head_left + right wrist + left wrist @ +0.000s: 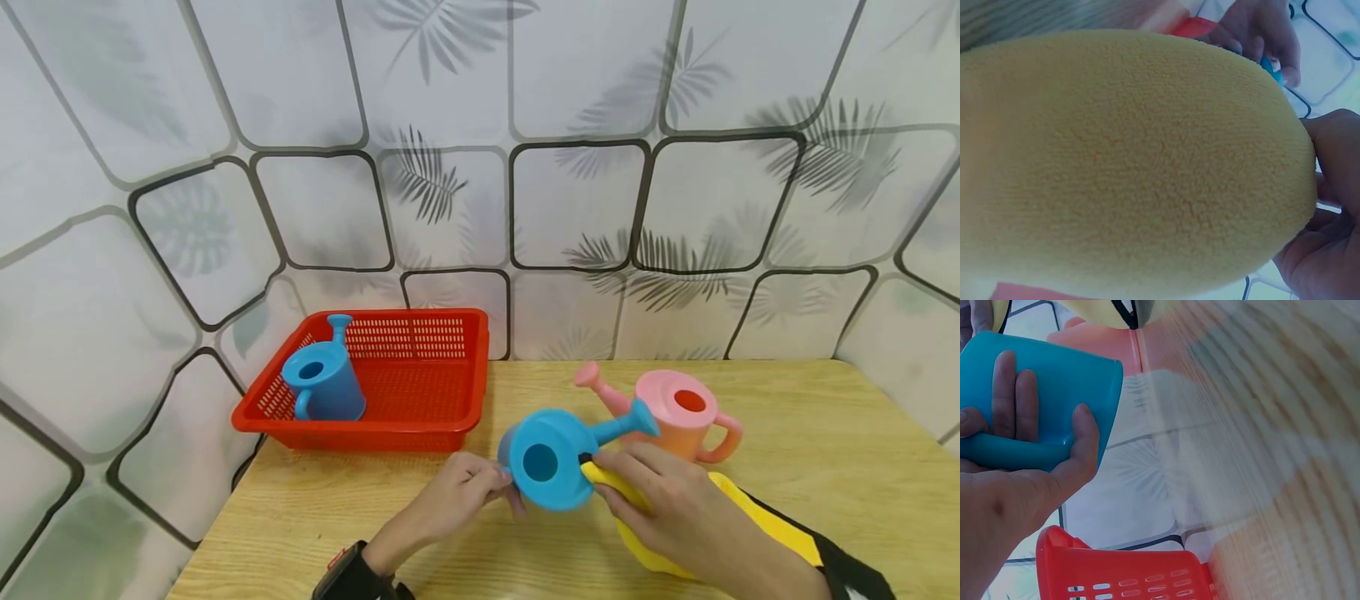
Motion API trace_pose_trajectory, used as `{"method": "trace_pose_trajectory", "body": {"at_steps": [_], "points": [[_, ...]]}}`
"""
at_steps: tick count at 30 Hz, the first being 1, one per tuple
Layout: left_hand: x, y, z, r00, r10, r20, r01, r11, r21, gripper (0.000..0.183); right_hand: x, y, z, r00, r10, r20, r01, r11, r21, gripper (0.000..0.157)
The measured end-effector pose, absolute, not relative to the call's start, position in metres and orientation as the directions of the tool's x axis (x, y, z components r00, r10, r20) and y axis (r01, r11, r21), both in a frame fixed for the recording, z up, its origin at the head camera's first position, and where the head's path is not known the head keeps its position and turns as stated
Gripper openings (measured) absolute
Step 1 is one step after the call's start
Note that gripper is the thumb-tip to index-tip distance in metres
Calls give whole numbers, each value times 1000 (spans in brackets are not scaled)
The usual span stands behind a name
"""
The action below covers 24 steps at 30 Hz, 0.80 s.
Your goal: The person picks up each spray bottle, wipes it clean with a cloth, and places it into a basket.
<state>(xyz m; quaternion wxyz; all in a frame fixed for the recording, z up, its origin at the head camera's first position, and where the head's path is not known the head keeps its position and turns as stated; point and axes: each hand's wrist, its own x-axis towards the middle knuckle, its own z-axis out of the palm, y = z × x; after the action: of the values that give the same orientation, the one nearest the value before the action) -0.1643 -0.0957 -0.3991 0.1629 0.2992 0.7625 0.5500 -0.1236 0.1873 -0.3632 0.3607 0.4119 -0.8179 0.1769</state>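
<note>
A blue watering can (566,437) is tipped so that its top opening faces me, its spout pointing right. My left hand (471,492) grips its handle, with fingers passed through the loop against the can's wall (1054,394) in the left wrist view. A yellow cloth (776,527) with a black edge hangs from my right hand (671,496). That hand pinches it and holds it at the can's rim below the spout. In the right wrist view the fuzzy cloth (1147,162) covers most of the picture and hides the can almost wholly.
A red perforated basket (420,435) stands at the back left, with another blue watering can (337,392) upright inside it. Behind my right hand a pink watering can (660,392) sits on the wooden table (847,442). A patterned curtain or sheet (457,100) hangs behind the table.
</note>
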Motion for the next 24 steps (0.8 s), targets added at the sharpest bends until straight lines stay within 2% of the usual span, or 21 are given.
{"method": "trace_pose_trajectory", "body": {"at_steps": [3, 7, 12, 15, 16, 19, 21, 24], "points": [[-164, -96, -400, -770, 636, 53, 215, 180, 960, 48, -123, 185, -368, -382, -561, 735, -815, 579, 19, 43], [-164, -95, -401, -780, 625, 40, 192, 178, 965, 49, -121, 185, -373, -350, -597, 722, -842, 539, 38, 38], [-165, -97, -401, -784, 619, 48, 200, 179, 963, 46, -120, 196, -365, -392, -604, 694, -862, 505, -47, 32], [-164, -100, -401, -799, 596, 80, 271, 238, 933, 41, -122, 216, -350, -517, -529, 673, -828, 508, -237, 14], [-164, -101, -401, -803, 588, 93, 298, 262, 918, 37, -124, 224, -345, -562, -494, 663, -809, 495, -317, 15], [-164, -104, -400, -807, 578, 122, 379, 348, 858, 31, -131, 251, -327, -710, -380, 593, -699, 485, -525, 33], [-165, -105, -399, -788, 601, 130, 427, 382, 819, 34, -140, 266, -318, -764, -311, 565, -632, 534, -561, 32], [-168, -103, -398, -720, 671, 175, 564, 419, 712, 40, -156, 277, -309, -785, -270, 558, -580, 637, -508, 30]]}}
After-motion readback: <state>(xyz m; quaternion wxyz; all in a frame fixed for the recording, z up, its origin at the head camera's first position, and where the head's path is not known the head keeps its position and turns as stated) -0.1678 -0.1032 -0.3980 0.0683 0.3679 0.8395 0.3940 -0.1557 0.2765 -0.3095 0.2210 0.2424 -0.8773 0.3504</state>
